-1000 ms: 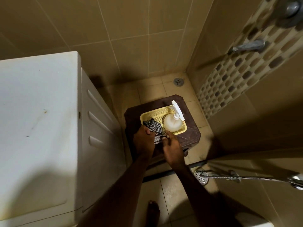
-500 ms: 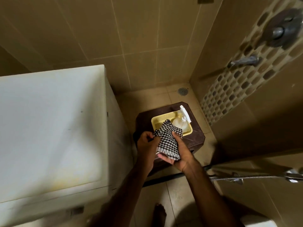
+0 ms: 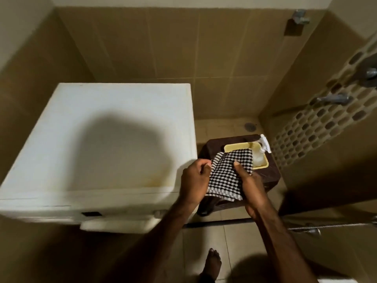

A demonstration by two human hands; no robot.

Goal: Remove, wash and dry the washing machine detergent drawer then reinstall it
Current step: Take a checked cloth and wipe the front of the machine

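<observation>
Both hands hold a black-and-white checked cloth [image 3: 228, 174] spread above a dark brown stool [image 3: 265, 180]. The left hand [image 3: 194, 183] pinches the cloth's left edge with curled fingers. The right hand [image 3: 252, 189] grips the right side, thumb [image 3: 238, 167] pressed flat on top. At 9 o'clock from the cloth stands the white washing machine [image 3: 114, 144]; its detergent drawer [image 3: 118, 224] protrudes from the front panel, at 7 o'clock from the hands. On the stool, at 1 o'clock, a yellow basket [image 3: 234, 147] contains a spray bottle [image 3: 263, 148]. A bare foot [image 3: 213, 262] rests on the tiled floor [image 3: 234, 242].
</observation>
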